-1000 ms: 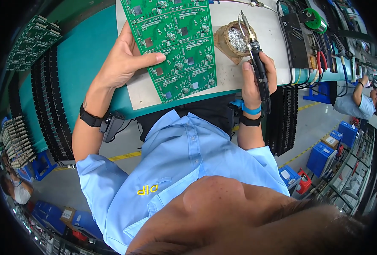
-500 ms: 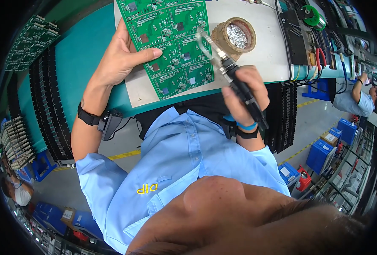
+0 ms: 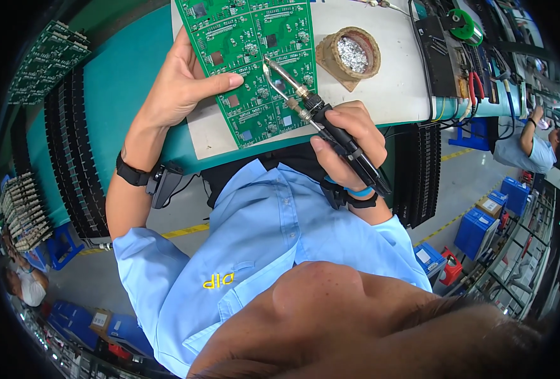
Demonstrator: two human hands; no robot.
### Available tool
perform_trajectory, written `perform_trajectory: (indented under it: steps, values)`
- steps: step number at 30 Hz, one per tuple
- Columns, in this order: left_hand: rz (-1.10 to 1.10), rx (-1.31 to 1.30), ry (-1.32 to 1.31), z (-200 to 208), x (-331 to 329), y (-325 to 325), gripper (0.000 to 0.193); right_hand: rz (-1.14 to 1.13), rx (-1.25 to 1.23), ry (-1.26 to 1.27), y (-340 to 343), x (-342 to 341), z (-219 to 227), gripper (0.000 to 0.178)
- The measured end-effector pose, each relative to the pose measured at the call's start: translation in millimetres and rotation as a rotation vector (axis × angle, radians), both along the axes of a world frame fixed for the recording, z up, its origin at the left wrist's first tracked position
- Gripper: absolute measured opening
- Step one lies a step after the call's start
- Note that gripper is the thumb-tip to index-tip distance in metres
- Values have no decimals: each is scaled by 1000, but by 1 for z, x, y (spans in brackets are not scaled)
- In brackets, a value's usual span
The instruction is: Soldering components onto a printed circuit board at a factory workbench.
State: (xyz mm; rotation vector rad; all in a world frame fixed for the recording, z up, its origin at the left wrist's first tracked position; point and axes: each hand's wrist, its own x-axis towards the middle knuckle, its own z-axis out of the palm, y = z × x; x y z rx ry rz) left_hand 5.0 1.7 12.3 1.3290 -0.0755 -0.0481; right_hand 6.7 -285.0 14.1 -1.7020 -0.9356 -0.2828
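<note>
A green circuit board panel [image 3: 248, 38], divided into several like sections, is tilted over the white sheet. My left hand [image 3: 185, 82] grips its left edge, the thumb lying on the face and the fingers behind it, mostly hidden. My right hand [image 3: 352, 142] is closed round the black handle of a soldering iron [image 3: 333, 129]. A thin curved metal tube runs beside the iron's shaft. Both tips come together at the middle of the panel; whether they touch it I cannot tell. A round brown pot [image 3: 354, 54] of silvery solder bits stands to the right.
The white sheet [image 3: 400, 63] lies on a teal bench top [image 3: 122, 57]. At the right are a green solder wire spool [image 3: 466, 26] and red-handled pliers [image 3: 477, 85]. More boards [image 3: 46, 63] stand far left, near a black slotted rack [image 3: 75, 151]. Another person [image 3: 532, 145] works far right.
My right hand has brought the soldering iron left and slightly down, from the panel's right edge to its middle. The panel has shifted very slightly; my left hand keeps its grip.
</note>
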Motion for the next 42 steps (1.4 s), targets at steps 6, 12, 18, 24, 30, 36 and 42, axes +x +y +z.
perform_trajectory:
  steps: [6, 12, 18, 24, 30, 36, 42]
  values:
    - [-1, -28, 16, 3, -1, -2, 81, 3, -2, 0, 0, 1, -2, 42]
    - [3, -27, -9, 1, -1, -1, 81, 10, -10, 2, 2, 0, -1, 43]
    - [-3, -41, -19, 2, 0, -2, 81, -5, -32, -20, 1, -1, -2, 45]
    - [-5, -24, -26, 3, -1, -2, 80, 1, -34, -6, 0, -3, 0, 45]
    - [-23, -17, -19, 5, -2, -1, 79, 6, -29, 0, -1, -4, 0, 45]
    - [0, -15, -42, 2, -1, -3, 79, 14, -29, -2, -3, -4, 0, 46]
    - [4, -30, -21, 0, -1, -3, 80, -26, -8, -6, -16, -3, -2, 45]
